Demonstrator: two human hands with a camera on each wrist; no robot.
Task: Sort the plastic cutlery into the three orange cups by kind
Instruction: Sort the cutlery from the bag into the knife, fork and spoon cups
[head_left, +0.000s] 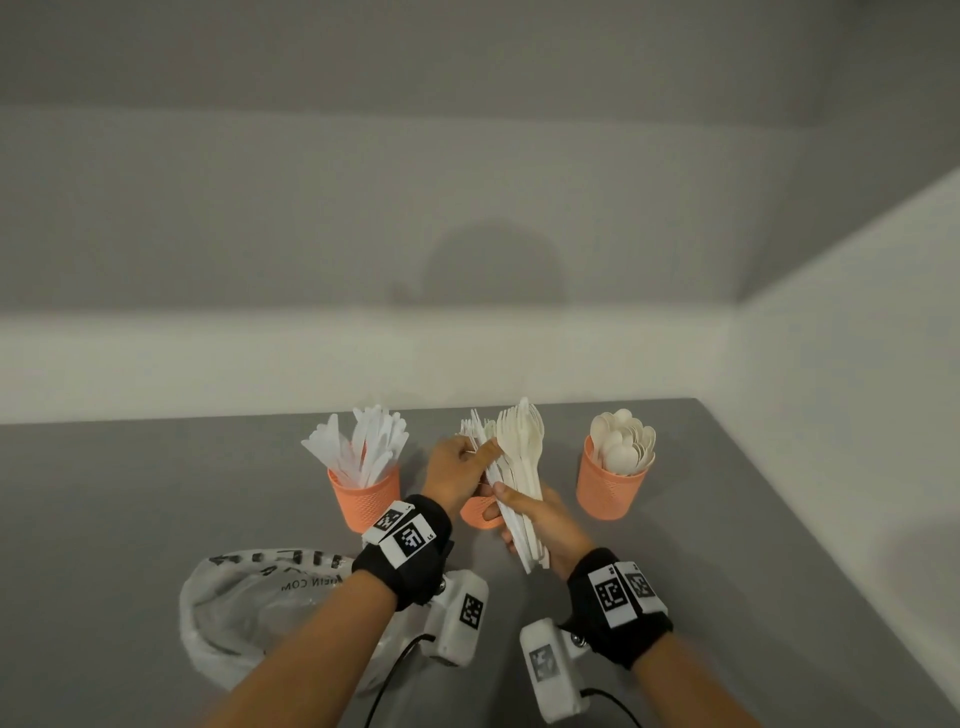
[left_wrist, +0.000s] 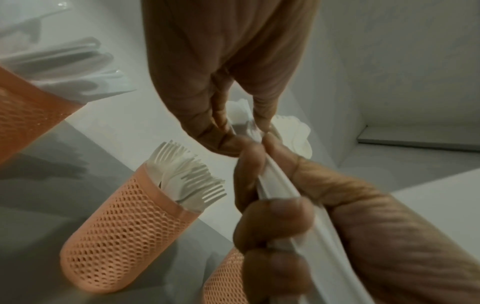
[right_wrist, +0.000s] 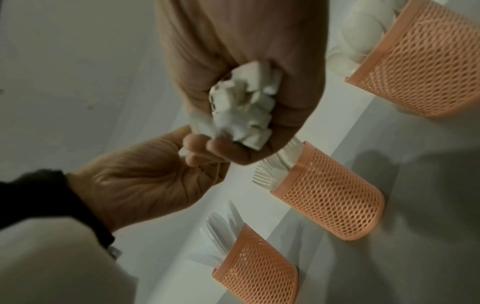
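Observation:
Three orange mesh cups stand in a row on the grey table. The left cup (head_left: 363, 493) holds knives, the middle cup (right_wrist: 330, 195) holds forks, and the right cup (head_left: 610, 488) holds spoons. In the head view my hands hide most of the middle cup (head_left: 478, 514). My right hand (head_left: 519, 512) grips a bundle of white cutlery (head_left: 522, 452) by the handles, just above the middle cup. The handle ends (right_wrist: 241, 107) show in its fist. My left hand (head_left: 480, 457) pinches one white piece at the bundle's left edge, thumb against finger (left_wrist: 262, 121); I cannot tell its kind.
A crumpled clear plastic bag (head_left: 260, 613) lies on the table near my left forearm. White walls close the table at the back and on the right. Bare grey table (head_left: 779, 519) lies right of the spoon cup and left of the knife cup.

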